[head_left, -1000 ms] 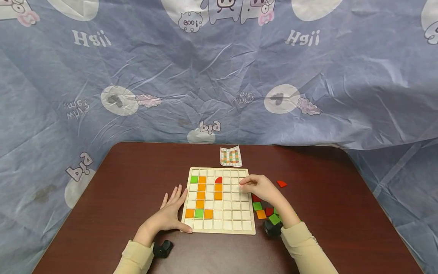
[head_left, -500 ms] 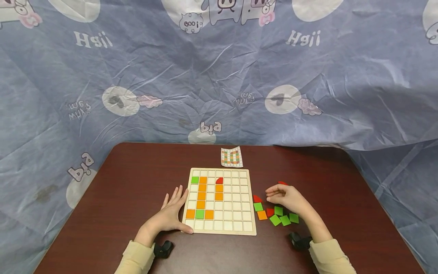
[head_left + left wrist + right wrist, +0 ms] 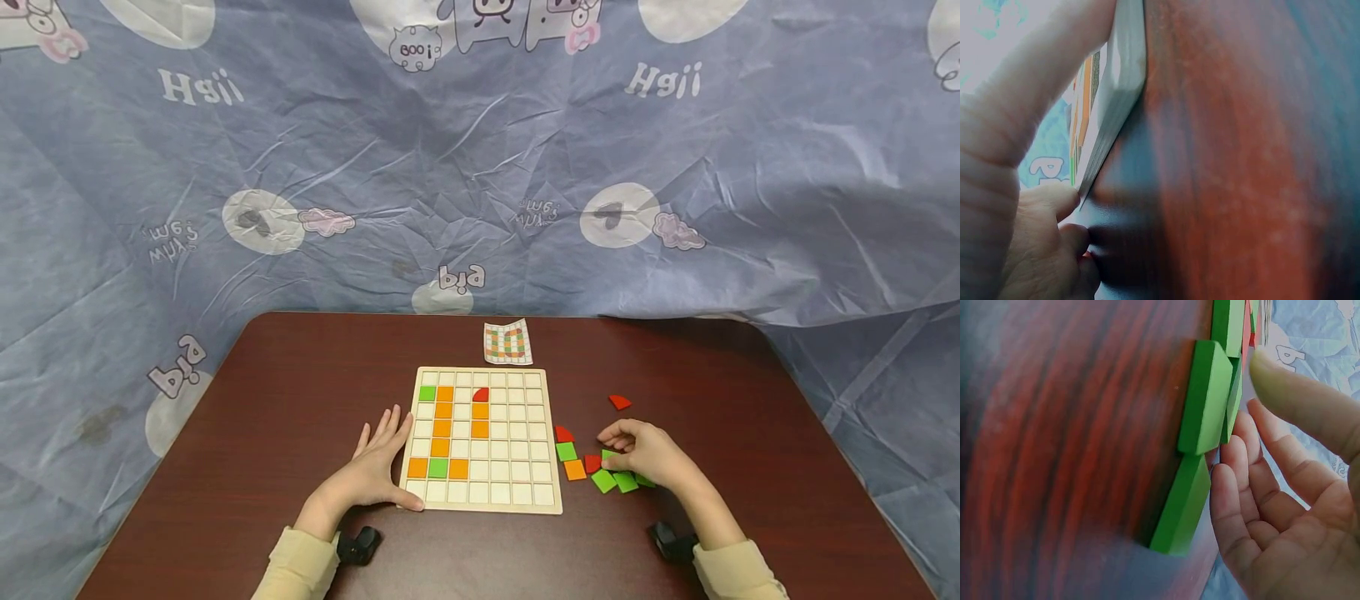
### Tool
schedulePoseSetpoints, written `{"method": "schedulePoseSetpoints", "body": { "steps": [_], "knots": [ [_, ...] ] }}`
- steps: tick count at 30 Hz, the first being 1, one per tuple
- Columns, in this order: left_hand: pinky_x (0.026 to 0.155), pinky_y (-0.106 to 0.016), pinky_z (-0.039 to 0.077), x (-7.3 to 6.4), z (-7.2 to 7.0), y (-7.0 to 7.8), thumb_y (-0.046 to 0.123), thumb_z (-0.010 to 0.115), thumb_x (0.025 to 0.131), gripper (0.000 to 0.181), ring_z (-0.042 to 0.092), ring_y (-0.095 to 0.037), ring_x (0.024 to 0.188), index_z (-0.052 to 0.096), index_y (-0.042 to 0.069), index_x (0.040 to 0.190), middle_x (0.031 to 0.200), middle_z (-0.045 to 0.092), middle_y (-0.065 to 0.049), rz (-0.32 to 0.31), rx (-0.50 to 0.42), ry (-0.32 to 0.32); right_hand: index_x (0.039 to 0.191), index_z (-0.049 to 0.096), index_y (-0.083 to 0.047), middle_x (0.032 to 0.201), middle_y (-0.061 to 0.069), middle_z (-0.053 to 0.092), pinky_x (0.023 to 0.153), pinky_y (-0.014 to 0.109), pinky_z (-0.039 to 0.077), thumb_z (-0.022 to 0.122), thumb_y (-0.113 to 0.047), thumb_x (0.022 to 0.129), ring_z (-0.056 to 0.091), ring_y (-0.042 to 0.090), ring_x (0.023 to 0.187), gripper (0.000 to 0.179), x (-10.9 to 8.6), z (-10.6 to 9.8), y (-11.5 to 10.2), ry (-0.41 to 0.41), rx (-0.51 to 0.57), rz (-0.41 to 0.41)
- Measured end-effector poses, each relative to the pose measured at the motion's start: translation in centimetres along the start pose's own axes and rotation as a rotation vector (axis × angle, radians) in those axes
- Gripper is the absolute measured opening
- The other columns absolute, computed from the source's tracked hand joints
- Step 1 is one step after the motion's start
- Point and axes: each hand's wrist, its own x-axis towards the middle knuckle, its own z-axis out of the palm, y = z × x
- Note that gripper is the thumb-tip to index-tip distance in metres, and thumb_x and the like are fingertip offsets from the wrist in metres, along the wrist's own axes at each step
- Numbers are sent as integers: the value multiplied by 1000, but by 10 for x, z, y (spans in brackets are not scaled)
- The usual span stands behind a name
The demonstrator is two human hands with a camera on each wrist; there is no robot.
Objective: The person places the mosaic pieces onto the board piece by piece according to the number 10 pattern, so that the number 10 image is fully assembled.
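Note:
A wooden grid board lies on the table, with several orange tiles, two green ones and a red quarter-circle in its cells. My left hand rests spread along the board's left side, thumb at the near corner and fingers along the edge. My right hand is over the loose green tiles right of the board. In the right wrist view, its thumb and fingers stand apart beside the green tiles, nothing pinched between them. The palm hides part of the pile in the head view.
A small paper card with a coloured grid pattern lies behind the board. Loose red quarter-circles and an orange tile lie right of the board. A blue-grey printed cloth hangs behind the dark table.
My right hand has moved from above the board's right side, rightward and then toward me, down to the loose green tiles. My left hand has stayed at the board's edge.

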Motion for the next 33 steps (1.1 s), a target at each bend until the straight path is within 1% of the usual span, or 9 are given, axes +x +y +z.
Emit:
{"method": "schedulePoseSetpoints", "body": {
  "steps": [2,7,10,15,23,26,33],
  "knots": [
    [118,-62,-7,0,0,0,47,93,58,136,-5,-40,153,11,3,157,164,-5,-22,1,1,-2,101,70,-5,95,4,64,72,25,49,86,-11,72,57,16,86,33,-1,1,-1,1,-30,-1],
    [118,-62,-7,0,0,-1,48,92,58,136,-4,-40,153,11,2,157,164,-5,-23,10,4,3,97,69,-7,90,3,61,70,25,46,86,-9,71,54,15,83,31,-4,3,0,10,-65,8],
    [118,-62,-7,0,1,-2,48,92,58,137,-4,-40,153,11,2,157,164,-5,-23,10,3,1,96,69,-8,88,2,61,69,25,46,84,-7,72,53,15,82,29,-4,5,1,13,-66,18],
    [118,-62,-7,1,1,-3,49,92,58,137,-4,-40,153,11,3,157,164,-4,-22,7,5,3,97,68,-6,87,2,61,67,25,46,83,-6,73,53,15,80,29,-4,6,2,13,-54,10],
    [118,-62,-8,0,2,-3,51,92,58,138,-5,-39,153,10,3,158,164,-5,-21,5,6,1,88,67,-8,80,2,61,61,24,46,85,-9,71,55,14,74,25,-5,5,2,15,-20,22],
    [118,-62,-8,0,1,-3,50,92,57,138,-5,-39,153,10,4,158,164,-5,-22,7,8,6,87,68,-9,80,1,62,62,23,47,85,-10,72,56,14,75,23,-3,5,-2,22,14,14],
    [118,-62,-8,0,1,-2,49,93,57,138,-5,-39,153,10,4,158,164,-5,-22,-1,8,4,93,68,-7,86,4,65,67,23,53,80,-11,79,62,16,80,19,9,10,-21,4,129,-72]
  ]
}}
